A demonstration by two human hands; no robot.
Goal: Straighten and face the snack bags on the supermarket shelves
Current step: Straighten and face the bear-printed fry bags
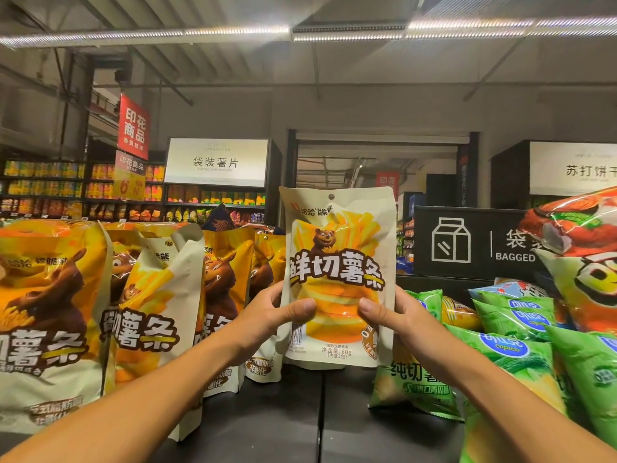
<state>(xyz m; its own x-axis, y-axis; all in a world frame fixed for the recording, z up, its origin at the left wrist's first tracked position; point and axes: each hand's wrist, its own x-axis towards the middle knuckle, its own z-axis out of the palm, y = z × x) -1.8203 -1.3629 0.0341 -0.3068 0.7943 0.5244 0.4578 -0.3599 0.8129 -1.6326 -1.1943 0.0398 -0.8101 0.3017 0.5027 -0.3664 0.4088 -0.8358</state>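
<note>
Supermarket aisles with lit signs fill the background behind a dark shelf (300, 412) stocked with snack bags. Above that shelf the left hand (267, 315) and the right hand (390, 312) grasp a cream fries bag (337, 262) by its lower side edges, each thumb pressed flat across the front and the other fingers wrapped behind, out of sight. This bag stands upright and faces the camera squarely, showing a cartoon bear, yellow fries, bold white characters and a small hang hole near the top; its bottom edge hangs close above the shelf, though whether it touches cannot be told. Both bare forearms reach in from the lower corners and converge on the bag. Left of it stands a row of matching yellow bear bags (160, 312), some leaning and overlapping, the nearest cut off by the frame edge. Right of it lie green chip bags (510, 345) in a loose pile, and an orange bag (581, 259) above them is partly cropped.
</note>
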